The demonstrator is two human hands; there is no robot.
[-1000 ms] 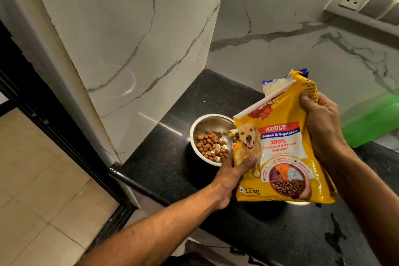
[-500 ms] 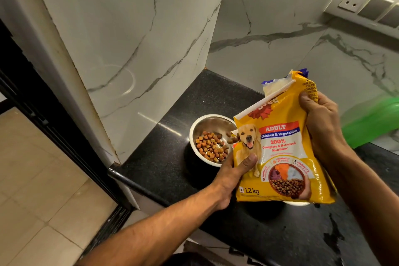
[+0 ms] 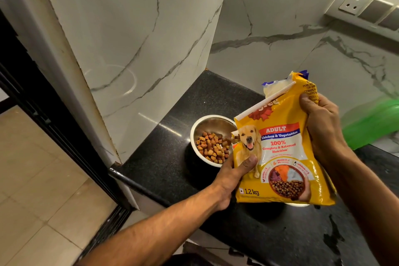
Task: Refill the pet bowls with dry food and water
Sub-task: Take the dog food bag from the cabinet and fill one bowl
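Head view: steel bowl (image 3: pixel 212 127) about half full of kibble (image 3: pixel 212 147), yellow food bag (image 3: pixel 280 147) tipped over the bowl's right rim. Left hand (image 3: pixel 234 170) grips the bag's lower corner, thumb across the front; right hand (image 3: pixel 321 123) clenches the upper edge. Judgement: keep the torn corner inside the rim, tilt slowly and stop short of the brim. A second bowl's rim (image 3: pixel 299 204) peeks from under the bag. Black speckled surface (image 3: pixel 177 170) carries both bowls; marble wall (image 3: pixel 140 39) behind them, socket panel (image 3: pixel 367 6) upper right, tiled floor (image 3: pixel 38 179) left of the bowl.
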